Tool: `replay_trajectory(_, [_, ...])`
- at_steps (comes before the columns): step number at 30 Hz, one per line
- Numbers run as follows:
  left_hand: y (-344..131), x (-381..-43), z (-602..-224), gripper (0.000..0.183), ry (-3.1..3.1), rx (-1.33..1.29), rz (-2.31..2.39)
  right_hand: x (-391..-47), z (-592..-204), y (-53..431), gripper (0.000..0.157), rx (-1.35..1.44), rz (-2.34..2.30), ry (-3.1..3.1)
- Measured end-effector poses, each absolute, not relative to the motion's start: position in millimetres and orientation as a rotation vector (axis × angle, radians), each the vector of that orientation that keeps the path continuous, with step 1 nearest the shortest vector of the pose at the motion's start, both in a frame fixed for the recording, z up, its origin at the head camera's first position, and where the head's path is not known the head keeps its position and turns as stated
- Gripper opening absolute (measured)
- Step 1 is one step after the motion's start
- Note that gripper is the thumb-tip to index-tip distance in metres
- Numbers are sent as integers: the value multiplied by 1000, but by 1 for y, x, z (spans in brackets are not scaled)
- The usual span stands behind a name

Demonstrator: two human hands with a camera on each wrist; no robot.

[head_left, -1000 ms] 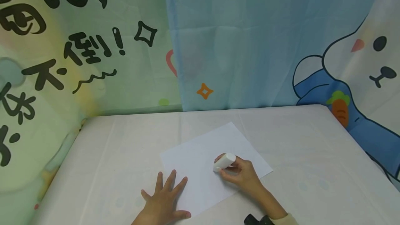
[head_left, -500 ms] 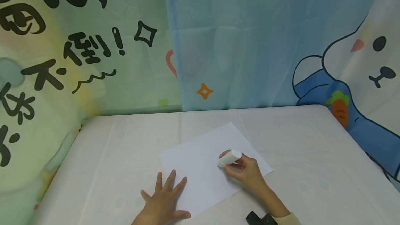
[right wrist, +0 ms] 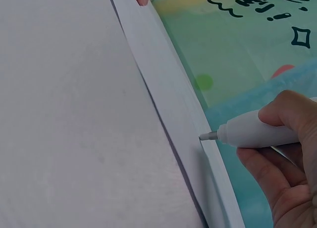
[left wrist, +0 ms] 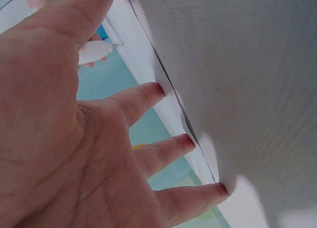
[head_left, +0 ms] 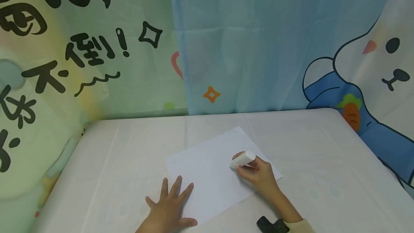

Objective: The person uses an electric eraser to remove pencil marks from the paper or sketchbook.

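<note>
A blank white sheet of paper (head_left: 203, 175) lies at an angle on the white-covered table. My right hand (head_left: 262, 176) grips a thick white correction pen (head_left: 243, 159) between thumb and fingers, over the right half of the sheet. In the right wrist view the correction pen (right wrist: 262, 130) tilts down, and its narrow metal tip (right wrist: 209, 136) is right at the paper. My left hand (head_left: 168, 208) rests with fingers spread at the sheet's lower left edge. The left wrist view shows its fingertips (left wrist: 184, 142) pressed down along the paper edge.
A white cloth (head_left: 129, 161) covers the table. Behind it hangs a blue and green printed curtain (head_left: 245, 53) with cartoon figures and writing. A black wrist strap device (head_left: 273, 225) sits at my right cuff.
My right hand has slid up and to the right across the sheet with the correction pen. The left hand and the paper have stayed in place.
</note>
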State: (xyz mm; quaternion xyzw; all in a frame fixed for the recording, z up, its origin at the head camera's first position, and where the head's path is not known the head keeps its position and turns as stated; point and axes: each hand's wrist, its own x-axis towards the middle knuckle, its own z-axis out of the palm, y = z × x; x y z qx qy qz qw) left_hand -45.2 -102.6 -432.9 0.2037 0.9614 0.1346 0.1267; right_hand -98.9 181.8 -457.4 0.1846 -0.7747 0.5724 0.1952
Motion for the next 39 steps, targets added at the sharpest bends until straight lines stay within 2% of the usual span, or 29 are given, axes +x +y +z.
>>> replay_trajectory(32, [-103, -45, -431, 91, 2798, 590, 391, -102, -455, 195, 34, 189, 1596, -2141])
replay_trajectory(36, [-102, -45, -431, 91, 2796, 590, 384, -103, -451, 197, 37, 73, 1644, -2119])
replay_trajectory(39, [-102, -45, -432, 91, 2797, 589, 378, -103, -446, 204, 45, -68, 1724, -2133])
